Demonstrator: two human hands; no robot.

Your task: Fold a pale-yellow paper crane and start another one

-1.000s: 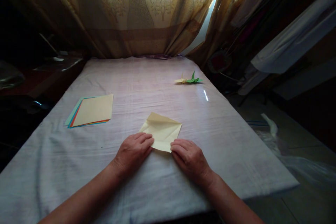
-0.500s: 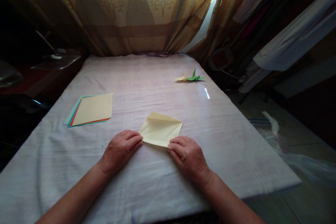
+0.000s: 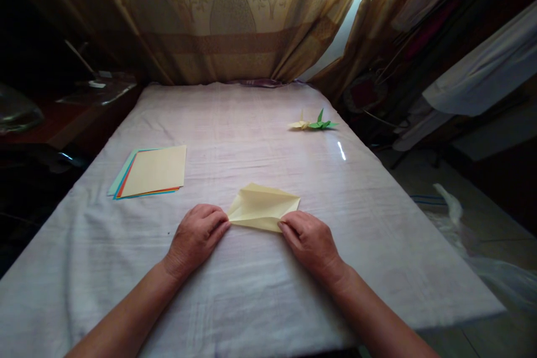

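A pale yellow sheet of origami paper (image 3: 262,205) with crease lines lies on the cloth between my two hands. Its far edge stands up a little, and the near edge is raised as a narrow flap. My left hand (image 3: 199,235) pinches the near left corner between thumb and fingers. At the near right corner my right hand (image 3: 311,243) grips the paper in the same way. Both fingertips hide the corners they hold.
To the left lies a stack of coloured paper (image 3: 155,170), cream on top. At the far right sit a cream paper crane (image 3: 299,125) and a green paper crane (image 3: 322,123), touching. A white cloth (image 3: 235,296) covers the table; a curtain (image 3: 235,39) hangs behind.
The near edge of the paper has risen and bent inward as a flap between my hands. My right hand has shifted slightly outward. The whole view has moved a little.
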